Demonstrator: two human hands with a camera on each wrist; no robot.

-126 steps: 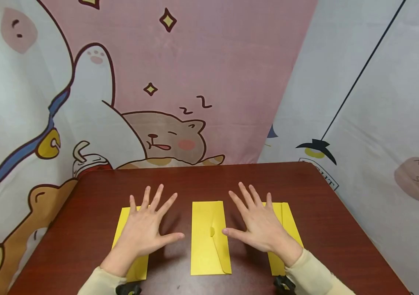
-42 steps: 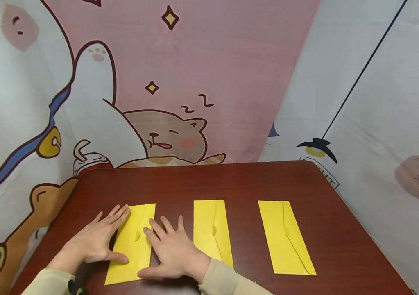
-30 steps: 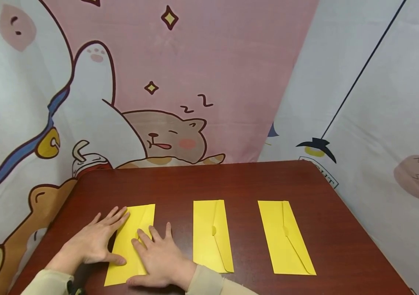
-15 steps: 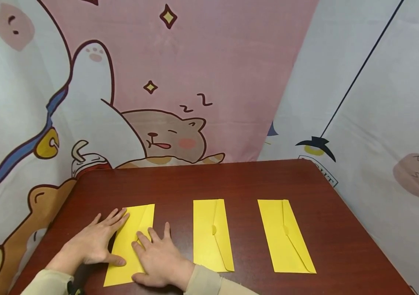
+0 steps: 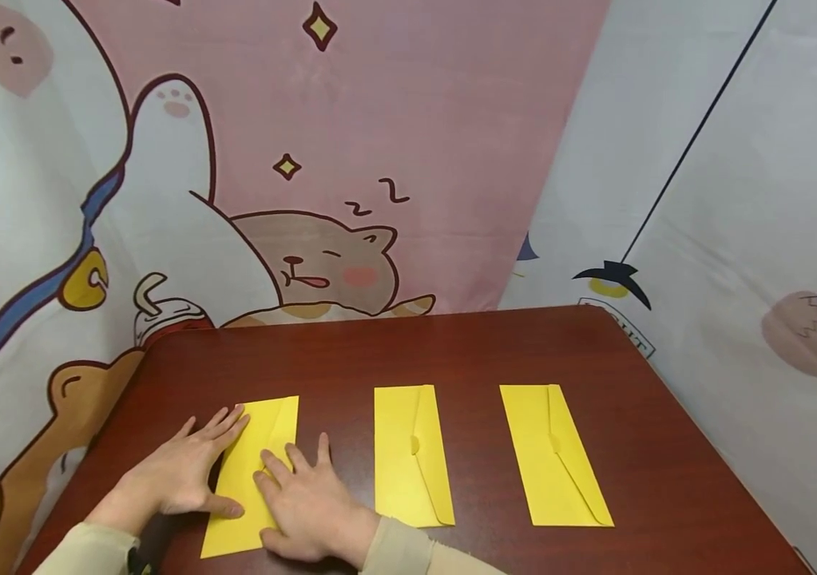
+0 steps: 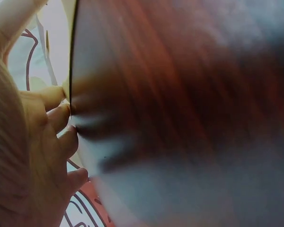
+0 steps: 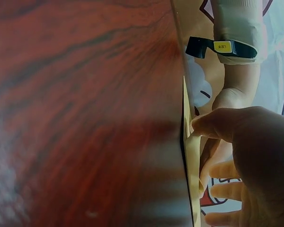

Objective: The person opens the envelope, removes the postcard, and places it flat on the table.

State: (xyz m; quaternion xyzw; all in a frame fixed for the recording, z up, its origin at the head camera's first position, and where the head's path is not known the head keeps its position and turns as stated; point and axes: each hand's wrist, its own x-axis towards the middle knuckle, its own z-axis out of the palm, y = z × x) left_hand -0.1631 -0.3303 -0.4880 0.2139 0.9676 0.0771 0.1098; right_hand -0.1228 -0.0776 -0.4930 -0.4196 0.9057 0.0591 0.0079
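Note:
A yellow envelope lies at the left of the table, flap side up, partly covered by both hands. My left hand rests along its left side, thumb on the paper and fingers reaching to the upper left corner. Across the envelope's lower right part lies my right hand, its fingers spread over the flap edge and hiding the tab. In the right wrist view, the right thumb touches the thin edge of the envelope. Seen from the left wrist, the left fingers are extended at the table surface.
Two more yellow envelopes lie flat on the dark red table: the middle envelope and the right envelope. Each has its flap folded down. Cartoon-printed cloth hangs behind and beside the table.
Both hands came from hovering near the outer envelopes to the left envelope. The right hand then slid slightly left and toward the person over the flap. In the last half second the hands barely move.

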